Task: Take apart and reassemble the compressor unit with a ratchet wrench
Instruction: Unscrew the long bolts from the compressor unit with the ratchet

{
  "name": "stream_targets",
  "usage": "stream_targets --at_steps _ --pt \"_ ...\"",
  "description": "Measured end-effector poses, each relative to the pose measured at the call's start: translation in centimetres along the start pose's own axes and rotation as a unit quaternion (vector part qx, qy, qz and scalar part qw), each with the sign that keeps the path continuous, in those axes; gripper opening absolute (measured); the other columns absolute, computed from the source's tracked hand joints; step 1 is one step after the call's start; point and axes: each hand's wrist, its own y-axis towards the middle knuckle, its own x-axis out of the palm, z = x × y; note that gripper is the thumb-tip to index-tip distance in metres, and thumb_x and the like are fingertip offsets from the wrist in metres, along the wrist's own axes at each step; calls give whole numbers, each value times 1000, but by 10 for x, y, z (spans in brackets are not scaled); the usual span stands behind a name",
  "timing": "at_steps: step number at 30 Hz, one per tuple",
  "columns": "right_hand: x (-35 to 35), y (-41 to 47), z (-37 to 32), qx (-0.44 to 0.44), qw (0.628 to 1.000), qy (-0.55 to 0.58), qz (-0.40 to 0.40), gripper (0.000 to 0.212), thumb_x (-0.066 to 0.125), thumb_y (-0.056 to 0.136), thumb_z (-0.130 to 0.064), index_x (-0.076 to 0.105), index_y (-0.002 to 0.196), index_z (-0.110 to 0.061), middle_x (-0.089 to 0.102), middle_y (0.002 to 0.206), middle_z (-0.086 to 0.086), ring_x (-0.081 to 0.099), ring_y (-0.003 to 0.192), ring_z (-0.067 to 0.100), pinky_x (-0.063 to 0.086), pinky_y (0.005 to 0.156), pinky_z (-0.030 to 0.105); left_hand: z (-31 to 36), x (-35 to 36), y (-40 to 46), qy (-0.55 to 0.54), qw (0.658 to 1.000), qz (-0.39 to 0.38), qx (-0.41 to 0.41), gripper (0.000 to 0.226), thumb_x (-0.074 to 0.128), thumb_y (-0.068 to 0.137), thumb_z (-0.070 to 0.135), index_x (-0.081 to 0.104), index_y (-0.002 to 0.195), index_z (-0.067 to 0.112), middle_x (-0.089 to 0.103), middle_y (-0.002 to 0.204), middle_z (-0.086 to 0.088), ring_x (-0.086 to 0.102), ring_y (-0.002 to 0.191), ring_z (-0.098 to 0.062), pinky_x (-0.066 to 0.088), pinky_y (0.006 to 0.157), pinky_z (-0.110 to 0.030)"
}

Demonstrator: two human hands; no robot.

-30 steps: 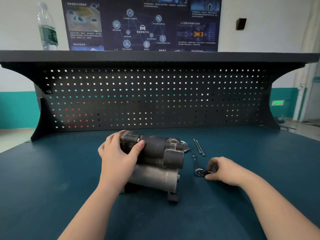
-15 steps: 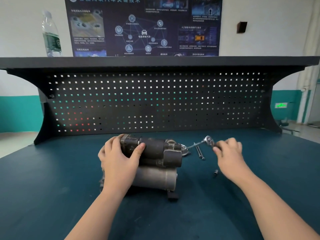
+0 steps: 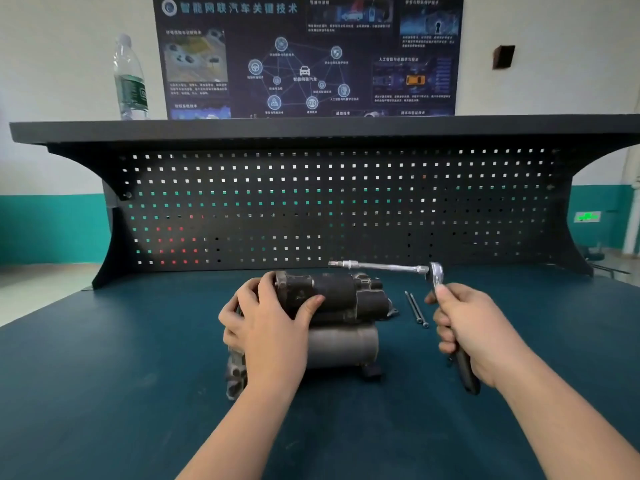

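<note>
The compressor unit (image 3: 339,306), a dark upper body over a grey cylinder, lies on the blue bench top in the middle. My left hand (image 3: 270,327) grips its left end, thumb across the dark body. My right hand (image 3: 474,330) holds the ratchet wrench (image 3: 434,273) by its black handle, raised above the bench to the right of the unit. The wrench's long chrome extension (image 3: 381,266) points left, level, just above and behind the unit's top. Two long bolts (image 3: 415,308) lie on the bench between the unit and my right hand.
A black pegboard back panel (image 3: 346,209) with a shelf (image 3: 311,128) rises behind the bench. A water bottle (image 3: 131,81) stands on the shelf at the left. The blue bench top (image 3: 104,375) spreads wide to both sides.
My right hand picked the ratchet wrench off the bench, lifted it, and swung its extension over the top of the unit. My left hand stayed on the compressor.
</note>
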Motion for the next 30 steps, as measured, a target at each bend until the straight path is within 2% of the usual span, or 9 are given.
stream_targets --at_steps 3,9,14,22,30 --pt "0 2 3 28 999 -24 -4 28 37 103 -22 53 84 -8 32 49 -4 26 41 9 25 37 22 -6 2 1 -3 1000 -4 11 71 53 74 67 43 132 27 36 134 6 22 117 -24 29 95 -46" --pt "4 -2 3 41 998 -28 -37 29 37 103 -24 53 84 -8 32 46 -7 26 40 8 26 35 19 -13 -2 9 -57 997 -34 30 63 54 77 64 46 130 30 37 133 11 22 117 -21 28 97 -42" --pt "11 -6 5 37 997 -53 -46 29 38 102 -25 54 84 -8 33 50 -5 27 40 8 27 36 21 -20 -2 13 -99 993 -47 48 60 54 76 63 49 128 33 39 131 16 21 117 -15 25 96 -35" --pt "14 -10 4 56 997 -40 -43 29 38 103 -23 54 85 -7 34 50 -3 28 39 8 26 36 22 -22 0 14 -103 992 -44 53 60 53 76 65 50 128 34 40 129 17 22 116 -14 26 96 -35" --pt "16 -12 3 59 997 -38 -31 29 36 103 -23 52 84 -8 33 55 -1 27 42 10 26 36 21 -21 -1 14 -110 991 -33 67 58 52 76 63 53 125 33 42 124 21 22 112 -9 34 96 -42"
